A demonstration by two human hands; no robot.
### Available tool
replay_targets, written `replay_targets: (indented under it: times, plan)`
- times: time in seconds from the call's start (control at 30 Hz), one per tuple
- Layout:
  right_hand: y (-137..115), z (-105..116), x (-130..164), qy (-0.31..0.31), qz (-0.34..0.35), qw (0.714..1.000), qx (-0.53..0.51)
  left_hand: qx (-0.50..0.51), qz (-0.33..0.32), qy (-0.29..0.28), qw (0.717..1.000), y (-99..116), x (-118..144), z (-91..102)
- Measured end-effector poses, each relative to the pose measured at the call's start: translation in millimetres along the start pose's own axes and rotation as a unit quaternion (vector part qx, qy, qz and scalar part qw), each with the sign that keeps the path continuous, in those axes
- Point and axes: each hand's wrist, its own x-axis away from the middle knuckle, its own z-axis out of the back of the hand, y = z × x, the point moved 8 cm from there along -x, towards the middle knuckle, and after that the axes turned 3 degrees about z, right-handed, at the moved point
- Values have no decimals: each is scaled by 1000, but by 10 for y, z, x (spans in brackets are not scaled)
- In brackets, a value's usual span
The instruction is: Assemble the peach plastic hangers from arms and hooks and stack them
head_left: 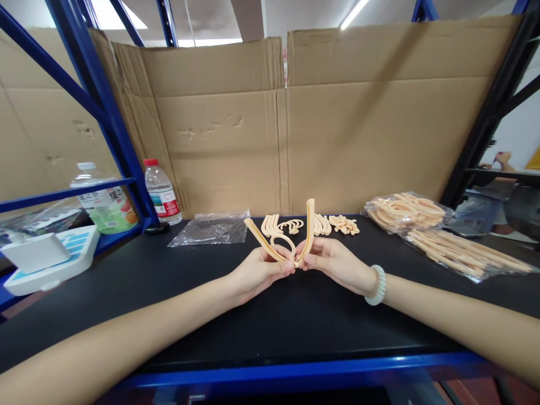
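Observation:
Above the black tabletop, my left hand (264,270) pinches a beige plastic arm (262,238) that slants up to the left. My right hand (333,261) grips a second channelled beige arm (311,222), which stands nearly upright. Their lower ends meet between my fingertips, and together they look like parts of a folding clothes hanger. A curved beige hook (283,238) rises between them; whether it is joined to them I cannot tell. Just behind my hands lie several beige arms (270,225), loose hooks (292,226), more curved arms (322,224) and small beige pieces (345,224).
Bagged beige hooks (407,211) and bagged long strips (459,253) lie at the right. An empty clear bag (211,228) lies back left, near a red-capped water bottle (161,194). Cardboard (219,135) walls off the back. Another person's hand (502,158) shows far right.

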Motion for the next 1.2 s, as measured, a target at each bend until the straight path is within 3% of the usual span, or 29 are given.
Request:
replay_targets:
  times: [0.37,0.63,0.83,1.2]
  plan:
    - [-71,-39,25,-19,13,997,79,-63,-10,-16,998,30,28,-62]
    - [-81,-81,21,-45,10,995,83,-59,-3,4,998,37,48,-64]
    - [-126,-78,57,-11,13,994,108,-87,-45,43,994,79,87,-60]
    - [-196,-153,108,26,79,986,144,-101,-72,128,984,45,93,58]
